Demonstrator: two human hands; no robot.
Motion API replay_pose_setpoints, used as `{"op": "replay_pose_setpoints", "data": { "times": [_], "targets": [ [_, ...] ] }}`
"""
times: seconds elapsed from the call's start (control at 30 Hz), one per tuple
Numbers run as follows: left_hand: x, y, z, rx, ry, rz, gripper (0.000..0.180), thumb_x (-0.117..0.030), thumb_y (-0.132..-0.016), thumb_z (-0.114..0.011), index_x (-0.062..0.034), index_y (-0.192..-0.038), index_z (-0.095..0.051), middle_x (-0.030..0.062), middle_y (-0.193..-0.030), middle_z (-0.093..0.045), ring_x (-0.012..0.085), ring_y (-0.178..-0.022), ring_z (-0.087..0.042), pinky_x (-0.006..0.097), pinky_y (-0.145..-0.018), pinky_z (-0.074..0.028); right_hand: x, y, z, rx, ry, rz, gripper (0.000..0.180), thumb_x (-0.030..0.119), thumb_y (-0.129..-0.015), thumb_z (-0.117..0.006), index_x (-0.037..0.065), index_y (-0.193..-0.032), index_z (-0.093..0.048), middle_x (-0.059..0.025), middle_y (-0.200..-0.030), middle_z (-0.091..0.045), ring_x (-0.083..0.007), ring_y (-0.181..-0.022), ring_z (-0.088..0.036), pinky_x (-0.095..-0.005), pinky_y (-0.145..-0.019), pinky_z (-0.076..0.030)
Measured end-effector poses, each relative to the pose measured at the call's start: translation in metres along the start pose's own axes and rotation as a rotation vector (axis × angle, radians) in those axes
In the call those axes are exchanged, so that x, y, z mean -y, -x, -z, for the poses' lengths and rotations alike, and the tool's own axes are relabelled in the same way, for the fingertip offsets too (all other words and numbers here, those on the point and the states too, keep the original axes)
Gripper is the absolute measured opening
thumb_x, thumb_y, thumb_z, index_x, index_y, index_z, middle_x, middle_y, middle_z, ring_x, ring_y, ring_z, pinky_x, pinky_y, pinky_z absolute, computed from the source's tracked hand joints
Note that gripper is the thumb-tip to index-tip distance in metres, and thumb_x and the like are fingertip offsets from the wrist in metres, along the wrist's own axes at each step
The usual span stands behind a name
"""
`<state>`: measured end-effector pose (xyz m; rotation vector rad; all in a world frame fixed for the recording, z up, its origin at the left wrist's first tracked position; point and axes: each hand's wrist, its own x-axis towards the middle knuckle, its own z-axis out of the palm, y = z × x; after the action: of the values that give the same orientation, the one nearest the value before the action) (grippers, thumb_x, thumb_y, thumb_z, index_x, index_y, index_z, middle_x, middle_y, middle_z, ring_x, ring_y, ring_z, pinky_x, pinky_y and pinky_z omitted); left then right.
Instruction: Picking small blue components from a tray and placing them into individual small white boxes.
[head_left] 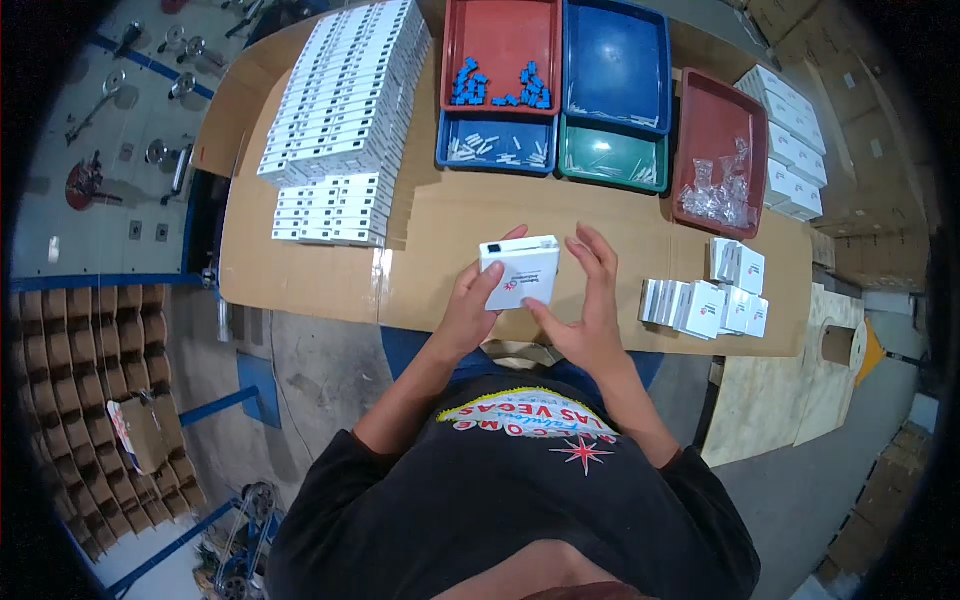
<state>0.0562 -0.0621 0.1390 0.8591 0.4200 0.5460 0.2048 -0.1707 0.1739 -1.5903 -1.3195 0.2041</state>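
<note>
My left hand [472,305] holds a small white carton [520,272] by its left side, thumb on its front face, above the near edge of the cardboard-covered table [450,210]. My right hand [588,300] is beside the carton's right edge with the fingers spread and the thumb under the carton's lower corner. The carton is closed and has a small red mark on its face.
Stacks of flat white cartons [345,110] lie at the far left. Red [500,50], blue [615,60], and green [612,155] trays hold small parts. A red tray [718,150] holds clear bags. Assembled white boxes [710,300] stand at the right.
</note>
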Motion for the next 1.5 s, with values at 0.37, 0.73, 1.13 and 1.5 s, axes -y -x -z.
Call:
{"op": "replay_pose_setpoints", "data": {
  "times": [0.37,0.73,1.13,1.5],
  "targets": [
    [-0.015,0.003,-0.027,0.040,0.307,0.266,0.058,-0.052,-0.111,-0.023,-0.0258,-0.162,-0.027,-0.0006,-0.158,-0.040,0.0211,-0.142,-0.044,0.041,-0.113,-0.042,-0.003,-0.030,0.026,0.388,0.098,0.110,0.092,0.031,-0.066,-0.089,0.004,-0.146,-0.052,-0.0179,-0.145,-0.055,-0.0376,-0.134,-0.054,-0.0533,-0.116,-0.039],
    [-0.001,-0.010,-0.017,0.038,0.626,0.266,0.060,-0.057,-0.107,-0.034,-0.0276,-0.159,-0.031,0.0116,-0.144,-0.055,0.0309,-0.125,-0.060,0.053,-0.100,-0.052,-0.038,-0.032,0.034,0.203,-0.576,-0.224,0.100,0.051,-0.073,-0.085,0.000,-0.149,-0.045,-0.0241,-0.148,-0.052,-0.0381,-0.137,-0.053,-0.0530,-0.119,-0.034],
    [-0.008,-0.008,-0.017,0.045,0.714,0.226,0.055,-0.052,-0.109,-0.030,-0.0272,-0.159,-0.031,0.0149,-0.139,-0.058,0.0324,-0.117,-0.064,0.054,-0.099,-0.053,-0.031,-0.035,0.033,0.274,-1.358,-0.582,0.099,0.072,-0.091,-0.053,0.000,-0.156,-0.032,-0.0324,-0.146,-0.048,-0.0527,-0.126,-0.056,-0.0565,-0.112,-0.041],
    [-0.004,-0.007,-0.019,-0.066,0.445,0.274,0.061,-0.061,-0.108,-0.027,-0.0220,-0.152,-0.043,0.0065,-0.138,-0.060,0.0194,-0.122,-0.060,0.040,-0.097,-0.050,-0.010,-0.048,0.020,0.394,-0.113,0.015,0.067,0.013,-0.070,-0.087,0.011,-0.134,-0.067,-0.0159,-0.134,-0.059,-0.0318,-0.124,-0.060,-0.0418,-0.105,-0.049]
  ]
}}
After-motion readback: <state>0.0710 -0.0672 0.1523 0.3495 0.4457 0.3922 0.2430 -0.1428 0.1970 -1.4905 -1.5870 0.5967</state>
